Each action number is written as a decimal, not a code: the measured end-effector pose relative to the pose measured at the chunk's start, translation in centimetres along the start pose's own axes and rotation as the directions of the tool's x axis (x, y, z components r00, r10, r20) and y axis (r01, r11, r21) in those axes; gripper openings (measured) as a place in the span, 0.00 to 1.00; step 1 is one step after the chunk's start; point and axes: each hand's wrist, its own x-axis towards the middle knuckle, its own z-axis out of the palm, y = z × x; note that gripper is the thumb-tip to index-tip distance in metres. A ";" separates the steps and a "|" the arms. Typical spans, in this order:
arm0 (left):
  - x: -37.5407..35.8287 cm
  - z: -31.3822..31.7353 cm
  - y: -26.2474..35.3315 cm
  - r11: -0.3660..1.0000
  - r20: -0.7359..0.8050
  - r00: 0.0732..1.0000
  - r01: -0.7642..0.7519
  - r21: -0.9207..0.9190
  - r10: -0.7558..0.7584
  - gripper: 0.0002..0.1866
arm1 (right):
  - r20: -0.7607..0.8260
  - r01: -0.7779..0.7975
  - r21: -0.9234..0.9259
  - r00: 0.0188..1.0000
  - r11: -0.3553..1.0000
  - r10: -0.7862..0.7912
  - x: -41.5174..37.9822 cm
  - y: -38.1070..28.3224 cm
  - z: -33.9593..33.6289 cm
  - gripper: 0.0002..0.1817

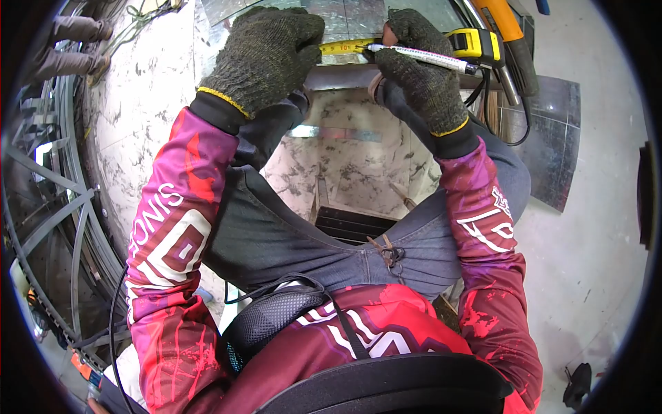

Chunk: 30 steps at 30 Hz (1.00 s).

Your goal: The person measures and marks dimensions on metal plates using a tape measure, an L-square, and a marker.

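Note:
My left hand [269, 58], in a dark knitted glove, is closed at the left end of a yellow tape measure blade [345, 47]. The blade lies across a grey metal sheet [348, 17] near its front edge. My right hand [420, 65], gloved too, pinches a white marker [424, 58] whose tip points left at the blade. The yellow and black tape case [476, 45] sits just right of my right hand. My left fingertips are partly hidden by the glove's back.
An orange-handled tool [500, 19] and a black cable [525, 121] are at the right, beside dark metal sheets [552, 138]. Metal strips [76, 228] are stacked at the left. Another person's legs [72, 48] show at the upper left.

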 end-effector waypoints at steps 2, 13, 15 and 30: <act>0.0 -0.1 0.1 1.000 0.029 0.999 0.025 -0.008 -0.025 0.10 | 0.029 0.203 -0.139 0.979 0.969 -0.201 0.0 0.2 -0.1 0.15; -0.1 0.1 0.2 0.999 -0.011 1.000 0.002 0.045 -0.002 0.14 | 0.064 0.198 -0.235 0.980 0.952 -0.189 -0.1 -0.3 -0.1 0.16; -0.2 0.2 0.2 0.999 -0.003 1.000 0.012 0.041 -0.012 0.14 | 0.056 0.096 -0.170 0.995 0.981 -0.088 0.1 -0.9 -0.1 0.15; -0.1 0.2 0.0 0.999 -0.058 0.998 -0.035 -0.027 0.033 0.12 | 0.036 0.041 -0.093 0.999 0.995 -0.038 0.3 -1.3 0.2 0.13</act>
